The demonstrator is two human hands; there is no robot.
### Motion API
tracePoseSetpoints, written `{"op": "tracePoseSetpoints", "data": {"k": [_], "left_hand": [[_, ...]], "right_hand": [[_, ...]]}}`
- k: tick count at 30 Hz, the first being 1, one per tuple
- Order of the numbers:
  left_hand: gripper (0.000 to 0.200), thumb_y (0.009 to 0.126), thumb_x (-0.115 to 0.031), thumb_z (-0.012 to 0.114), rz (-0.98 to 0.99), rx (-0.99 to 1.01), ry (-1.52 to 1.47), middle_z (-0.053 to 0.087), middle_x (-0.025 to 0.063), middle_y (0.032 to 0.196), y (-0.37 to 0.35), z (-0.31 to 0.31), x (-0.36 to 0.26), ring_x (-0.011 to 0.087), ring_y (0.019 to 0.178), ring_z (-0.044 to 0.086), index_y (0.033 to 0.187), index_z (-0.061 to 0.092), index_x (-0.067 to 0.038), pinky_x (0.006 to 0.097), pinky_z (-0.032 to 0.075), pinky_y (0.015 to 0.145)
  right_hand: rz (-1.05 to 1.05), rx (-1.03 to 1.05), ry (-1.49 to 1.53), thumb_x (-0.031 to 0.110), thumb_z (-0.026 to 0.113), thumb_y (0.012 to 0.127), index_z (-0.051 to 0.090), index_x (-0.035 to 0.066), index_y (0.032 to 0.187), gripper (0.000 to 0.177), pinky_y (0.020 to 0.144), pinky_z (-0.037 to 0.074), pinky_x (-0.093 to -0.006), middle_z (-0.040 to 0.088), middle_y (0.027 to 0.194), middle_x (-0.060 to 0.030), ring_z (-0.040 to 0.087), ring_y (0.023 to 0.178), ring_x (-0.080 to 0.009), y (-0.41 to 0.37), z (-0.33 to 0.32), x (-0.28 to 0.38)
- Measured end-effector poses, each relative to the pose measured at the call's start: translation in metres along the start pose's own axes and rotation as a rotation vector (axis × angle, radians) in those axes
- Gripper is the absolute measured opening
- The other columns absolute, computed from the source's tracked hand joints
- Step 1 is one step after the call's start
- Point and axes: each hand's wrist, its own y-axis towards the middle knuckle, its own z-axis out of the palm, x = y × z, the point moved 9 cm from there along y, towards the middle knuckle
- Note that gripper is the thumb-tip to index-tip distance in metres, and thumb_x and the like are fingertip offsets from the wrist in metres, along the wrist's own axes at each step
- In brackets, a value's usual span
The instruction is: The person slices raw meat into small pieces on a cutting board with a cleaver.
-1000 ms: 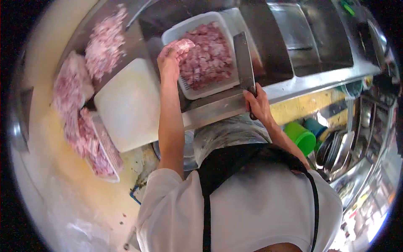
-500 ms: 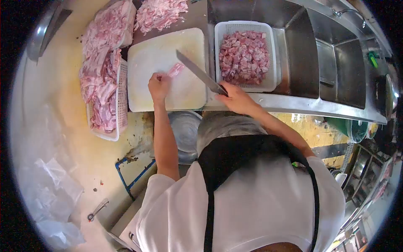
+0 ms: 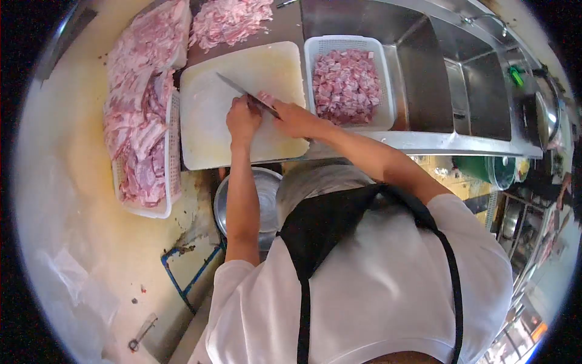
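Observation:
My left hand [image 3: 242, 119] presses a small pink strip of meat [image 3: 265, 97] onto the white cutting board [image 3: 212, 127]. My right hand [image 3: 297, 119] grips the handle of a cleaver [image 3: 242, 94], whose blade lies across the board right beside my left fingers, at the meat. Just right of the board, a white perforated basket [image 3: 379, 79] holds several diced meat cubes.
A white basket of raw meat slabs [image 3: 142, 145] sits left of the board, with more sliced meat [image 3: 227, 21] behind it. Steel sink basins [image 3: 424, 67] lie to the right. A metal bowl [image 3: 260, 194] stands below the counter edge.
My left hand carried a meat piece from the diced basket to the board and now holds it down. The cleaver swung left over the board and came down at the meat.

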Motion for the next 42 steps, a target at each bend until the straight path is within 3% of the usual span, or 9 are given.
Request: {"op": "tracePoseSetpoints", "data": {"k": [6,13,17,24,29,33,35,40,42], "left_hand": [[0.010,0.078,-0.011,0.064,0.170,0.013,-0.102,0.062,0.0155,0.083,-0.018,0.004,-0.015,0.0368,0.075,0.062,0.086,0.061,-0.005,0.0454,0.050,0.068],[0.012,0.081,-0.008,0.067,-0.007,-0.020,-0.584,0.056,0.0042,0.068,-0.019,-0.050,0.011,0.0114,0.062,0.051,0.080,0.056,-0.004,0.0268,0.044,0.060],[0.013,0.084,-0.010,0.068,0.237,-0.549,-0.422,0.056,-0.0006,0.070,0.021,-0.219,-0.012,0.0087,0.063,0.051,0.079,0.057,-0.004,0.0250,0.045,0.062],[0.040,0.080,-0.025,0.072,-0.051,-0.864,-0.190,0.068,0.0193,0.103,0.087,-0.263,0.051,0.0373,0.097,0.065,0.109,0.064,0.001,0.0415,0.051,0.086],[0.028,0.084,-0.020,0.069,0.137,-0.621,-0.218,0.071,0.0179,0.090,0.035,-0.198,0.090,0.0305,0.085,0.069,0.104,0.067,0.000,0.0372,0.052,0.077],[0.018,0.086,-0.015,0.063,-0.367,-0.648,-0.350,0.070,0.0180,0.095,-0.048,-0.228,0.176,0.0320,0.089,0.068,0.095,0.071,-0.001,0.0402,0.052,0.082],[0.024,0.084,-0.019,0.063,-0.328,-0.810,0.242,0.071,0.0194,0.096,-0.089,-0.260,0.232,0.0327,0.089,0.068,0.098,0.071,-0.001,0.0438,0.052,0.082],[0.051,0.077,-0.034,0.068,-0.712,-0.526,0.376,0.066,0.0214,0.115,-0.117,-0.271,0.388,0.0356,0.108,0.063,0.118,0.065,-0.003,0.0449,0.048,0.092],[0.054,0.077,-0.036,0.067,-0.645,-0.460,0.257,0.064,0.0214,0.120,-0.099,-0.291,0.358,0.0355,0.111,0.061,0.121,0.063,-0.005,0.0447,0.047,0.094]], "right_hand": [[-0.032,-0.145,0.078,0.022,0.056,0.088,0.048,0.000,0.129,0.048,0.081,0.052,-0.0476,0.065,0.095,-0.0253,0.065,0.088,-0.0403,0.004,-0.025,0.006],[0.478,-0.476,-0.184,0.034,0.060,0.091,0.054,-0.002,0.123,0.049,0.088,0.047,-0.0462,0.061,0.115,-0.0265,0.060,0.108,-0.0384,-0.114,-0.110,-0.060],[0.503,-0.541,0.265,0.024,0.059,0.093,0.053,0.002,0.100,0.023,0.049,0.042,-0.0346,0.056,0.065,-0.0073,0.054,0.051,-0.0163,-0.124,-0.129,-0.061],[0.300,-0.355,0.334,0.019,0.061,0.092,0.053,-0.001,0.110,0.028,0.045,0.044,-0.0324,0.059,0.070,-0.0086,0.055,0.050,-0.0135,-0.074,-0.059,-0.009],[0.165,-0.272,0.162,0.020,0.061,0.092,0.050,-0.003,0.118,0.036,0.065,0.049,-0.0462,0.064,0.083,-0.0222,0.063,0.063,-0.0337,-0.064,-0.012,-0.016],[0.283,-0.231,0.095,0.019,0.061,0.092,0.049,-0.005,0.116,0.036,0.067,0.050,-0.0458,0.064,0.085,-0.0240,0.065,0.071,-0.0348,-0.061,-0.018,-0.018],[0.341,-0.240,0.169,0.018,0.061,0.092,0.049,-0.006,0.115,0.036,0.067,0.050,-0.0467,0.064,0.085,-0.0255,0.066,0.075,-0.0375,-0.063,-0.017,-0.027],[0.128,-0.320,0.028,0.018,0.061,0.091,0.048,-0.007,0.120,0.040,0.068,0.050,-0.0476,0.064,0.088,-0.0281,0.064,0.077,-0.0432,-0.049,-0.014,-0.033],[0.141,-0.324,-0.016,0.018,0.061,0.091,0.047,-0.007,0.122,0.042,0.069,0.050,-0.0479,0.064,0.089,-0.0290,0.064,0.079,-0.0445,-0.046,-0.018,-0.026]]}}
